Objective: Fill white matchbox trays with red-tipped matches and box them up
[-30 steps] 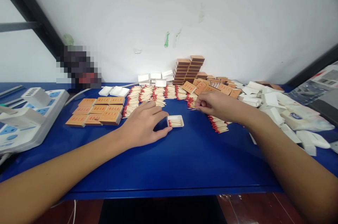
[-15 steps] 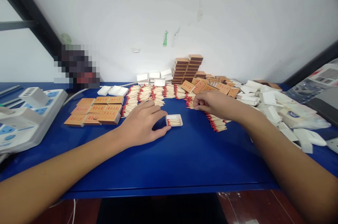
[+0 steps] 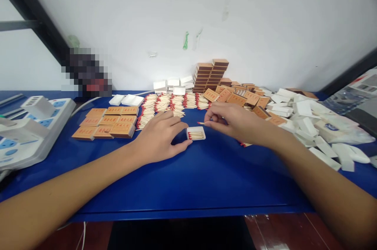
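A small white matchbox tray with several red-tipped matches in it lies on the blue table. My left hand rests beside it, thumb and fingers pinching its left end. My right hand hovers just right of the tray, pinching a single match whose red tip points left above the tray. Rows of loose matches lie behind both hands.
Flat orange matchboxes lie in a block at left, more are stacked at the wall and strewn to the right. White empty trays pile at right, a few at the back. A power strip sits far left.
My right hand has left the match pile at right and come left to the tray with a match pinched in it. My left hand has stayed on the tray.
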Motion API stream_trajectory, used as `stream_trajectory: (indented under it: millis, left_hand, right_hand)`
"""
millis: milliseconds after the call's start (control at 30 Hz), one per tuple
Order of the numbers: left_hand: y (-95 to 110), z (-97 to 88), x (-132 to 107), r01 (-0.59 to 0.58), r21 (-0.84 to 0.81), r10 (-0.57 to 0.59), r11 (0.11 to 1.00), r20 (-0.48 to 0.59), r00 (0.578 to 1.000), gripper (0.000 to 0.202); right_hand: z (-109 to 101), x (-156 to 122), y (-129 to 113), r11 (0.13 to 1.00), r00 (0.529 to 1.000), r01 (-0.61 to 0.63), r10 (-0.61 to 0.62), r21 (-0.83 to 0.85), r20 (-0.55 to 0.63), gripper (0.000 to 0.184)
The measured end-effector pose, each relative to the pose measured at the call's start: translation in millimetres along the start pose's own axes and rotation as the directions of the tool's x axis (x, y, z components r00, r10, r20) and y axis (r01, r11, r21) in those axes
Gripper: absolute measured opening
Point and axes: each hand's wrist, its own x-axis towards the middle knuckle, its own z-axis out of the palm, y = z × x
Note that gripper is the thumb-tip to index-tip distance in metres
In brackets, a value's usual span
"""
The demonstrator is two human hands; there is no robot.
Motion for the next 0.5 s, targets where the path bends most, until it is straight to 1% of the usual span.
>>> stream_trajectory:
  millis: [67, 133, 200, 233, 333, 367, 433, 467, 500]
  left_hand:
    - [1, -0.8, 0, 0.004, 0.007, -0.004, 1.000, 0.014, 1.000, 0.029]
    - [1, -1.2, 1, -0.002, 0.011, 0.002, 1.000, 0.017, 1.000, 0.029]
    - [0, -1.2, 1, -0.002, 0.009, 0.002, 1.000, 0.017, 1.000, 0.029]
    - [0, -1.0, 1, -0.001, 0.005, 0.001, 1.000, 0.018, 1.000, 0.029]
    - [0, -0.7, 1, 0.005, -0.012, -0.005, 1.000, 0.023, 1.000, 0.030]
    - [0, -0.6, 1, 0.006, -0.013, -0.006, 1.000, 0.021, 1.000, 0.030]
    - [0, -0.7, 1, 0.008, -0.007, -0.008, 1.000, 0.015, 1.000, 0.030]
    - [0, -0.8, 1, 0.006, -0.004, -0.006, 1.000, 0.011, 1.000, 0.030]
    - [0, -0.8, 1, 0.003, -0.002, -0.003, 1.000, 0.008, 1.000, 0.030]
  right_hand:
    - [11, -1, -13, 0.999, 0.998, 0.053, -0.052, 0.008, -0.026, 0.020]
    - [21, -2, -22, 0.997, 0.997, 0.074, -0.074, -0.015, -0.033, 0.016]
    - [26, -3, -26, 0.996, 0.996, 0.082, -0.083, -0.033, -0.025, 0.014]
    - [26, -3, -26, 0.996, 0.996, 0.083, -0.084, -0.033, -0.022, 0.014]
    - [11, -2, -15, 0.997, 0.997, 0.051, -0.054, -0.052, -0.062, 0.016]
    - [4, -1, -8, 0.997, 0.996, 0.014, -0.021, -0.081, -0.090, 0.018]
    - [-10, 0, 8, 0.980, 0.988, -0.099, 0.077, -0.175, -0.132, 0.018]
    - [-16, 1, 17, 0.962, 0.982, -0.158, 0.131, -0.222, -0.135, 0.018]
    - [-20, 2, 25, 0.947, 0.979, -0.197, 0.175, -0.255, -0.106, 0.018]
